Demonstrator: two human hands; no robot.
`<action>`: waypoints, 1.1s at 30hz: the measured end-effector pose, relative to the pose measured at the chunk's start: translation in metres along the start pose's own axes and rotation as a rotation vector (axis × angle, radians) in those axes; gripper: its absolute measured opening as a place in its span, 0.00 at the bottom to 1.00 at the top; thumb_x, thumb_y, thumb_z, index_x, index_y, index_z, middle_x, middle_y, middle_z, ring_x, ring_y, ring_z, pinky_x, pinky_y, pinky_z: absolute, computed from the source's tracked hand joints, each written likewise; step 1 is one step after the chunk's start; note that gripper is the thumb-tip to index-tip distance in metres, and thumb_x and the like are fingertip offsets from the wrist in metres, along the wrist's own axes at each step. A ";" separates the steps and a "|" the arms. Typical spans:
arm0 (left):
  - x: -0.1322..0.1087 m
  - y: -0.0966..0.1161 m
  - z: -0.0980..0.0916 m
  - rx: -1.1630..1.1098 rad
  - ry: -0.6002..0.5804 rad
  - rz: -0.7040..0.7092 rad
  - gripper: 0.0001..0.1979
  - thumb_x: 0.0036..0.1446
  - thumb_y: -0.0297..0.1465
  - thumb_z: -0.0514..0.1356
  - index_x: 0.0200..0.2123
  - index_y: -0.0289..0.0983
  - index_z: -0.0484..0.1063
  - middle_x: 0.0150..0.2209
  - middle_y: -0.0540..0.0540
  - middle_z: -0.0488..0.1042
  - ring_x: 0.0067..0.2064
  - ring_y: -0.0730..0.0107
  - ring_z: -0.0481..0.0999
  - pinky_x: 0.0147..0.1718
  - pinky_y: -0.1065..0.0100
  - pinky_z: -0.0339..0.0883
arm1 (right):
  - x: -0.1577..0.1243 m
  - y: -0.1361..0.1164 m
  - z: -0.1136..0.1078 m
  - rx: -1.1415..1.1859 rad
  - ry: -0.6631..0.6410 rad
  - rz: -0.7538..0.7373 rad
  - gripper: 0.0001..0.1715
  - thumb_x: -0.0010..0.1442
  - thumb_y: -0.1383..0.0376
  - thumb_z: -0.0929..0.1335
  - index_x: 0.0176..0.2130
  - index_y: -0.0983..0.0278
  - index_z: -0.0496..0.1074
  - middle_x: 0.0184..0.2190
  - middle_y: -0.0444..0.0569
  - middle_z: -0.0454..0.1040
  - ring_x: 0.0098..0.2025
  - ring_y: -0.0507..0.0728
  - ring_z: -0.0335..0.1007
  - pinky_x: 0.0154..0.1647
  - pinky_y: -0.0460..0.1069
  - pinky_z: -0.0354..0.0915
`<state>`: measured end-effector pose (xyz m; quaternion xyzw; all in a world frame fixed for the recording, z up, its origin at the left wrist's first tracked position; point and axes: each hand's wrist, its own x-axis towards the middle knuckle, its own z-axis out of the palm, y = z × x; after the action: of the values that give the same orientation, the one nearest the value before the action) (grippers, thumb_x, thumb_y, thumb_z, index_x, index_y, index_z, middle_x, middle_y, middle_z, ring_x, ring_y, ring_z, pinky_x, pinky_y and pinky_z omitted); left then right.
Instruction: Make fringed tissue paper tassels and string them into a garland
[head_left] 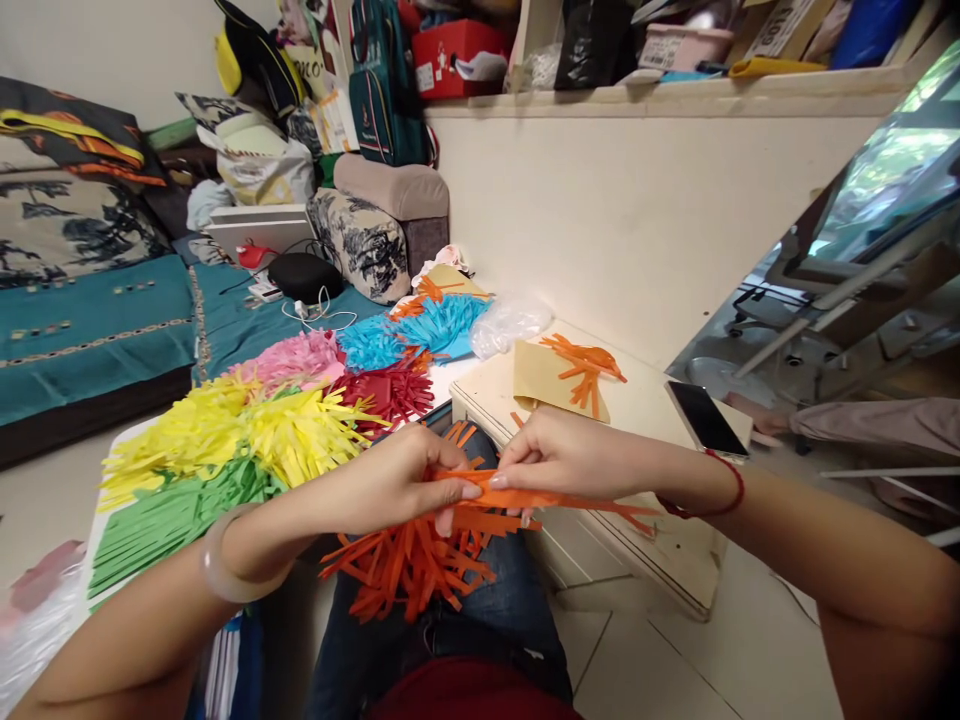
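Note:
Above my lap, a bunch of orange paper fringe [555,497] is stretched between my two hands. My left hand [420,480], with a pale bangle at its wrist, pinches the fringe near its middle. Close beside it, my right hand [547,455] grips the same strip with thumb and fingers, and cut ends stick out past it to the right. A pile of orange paper tassels [412,570] lies on my jeans under the hands. To the left are yellow fringe [300,435], green fringe [180,520] and dark red fringe [390,390].
Pink fringe [289,360] and blue fringe [420,330] lie farther back. On the wooden box [495,385] at right are a tan paper piece [536,375], orange scraps [589,365] and a phone [705,418]. A sofa [90,330] stands left; another person's foot [754,415] shows at right.

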<state>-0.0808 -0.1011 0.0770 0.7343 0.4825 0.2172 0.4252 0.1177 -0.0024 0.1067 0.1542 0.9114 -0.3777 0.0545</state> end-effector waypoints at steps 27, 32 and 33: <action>-0.030 0.004 0.028 -0.426 0.514 0.398 0.06 0.57 0.22 0.60 0.36 0.36 0.76 0.28 0.47 0.81 0.28 0.70 0.81 0.29 0.76 0.75 | -0.043 -0.001 0.047 0.693 0.569 -0.339 0.11 0.57 0.73 0.69 0.38 0.60 0.80 0.25 0.46 0.79 0.24 0.50 0.76 0.27 0.44 0.73; -0.031 0.002 0.027 -0.506 0.454 0.511 0.06 0.59 0.25 0.60 0.36 0.37 0.78 0.29 0.44 0.81 0.30 0.67 0.81 0.31 0.71 0.76 | -0.048 -0.002 0.046 0.630 0.507 -0.487 0.11 0.60 0.73 0.68 0.38 0.61 0.79 0.29 0.49 0.80 0.29 0.51 0.77 0.32 0.46 0.72; -0.030 0.001 0.026 -0.523 0.439 0.526 0.06 0.59 0.25 0.60 0.36 0.37 0.78 0.29 0.44 0.81 0.31 0.67 0.81 0.31 0.71 0.76 | -0.049 -0.001 0.045 0.600 0.499 -0.495 0.11 0.61 0.73 0.67 0.39 0.61 0.79 0.30 0.49 0.80 0.31 0.52 0.77 0.34 0.46 0.71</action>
<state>-0.0744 -0.1394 0.0667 0.6362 0.2865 0.5843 0.4145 0.1631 -0.0472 0.0861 0.0271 0.7566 -0.5776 -0.3053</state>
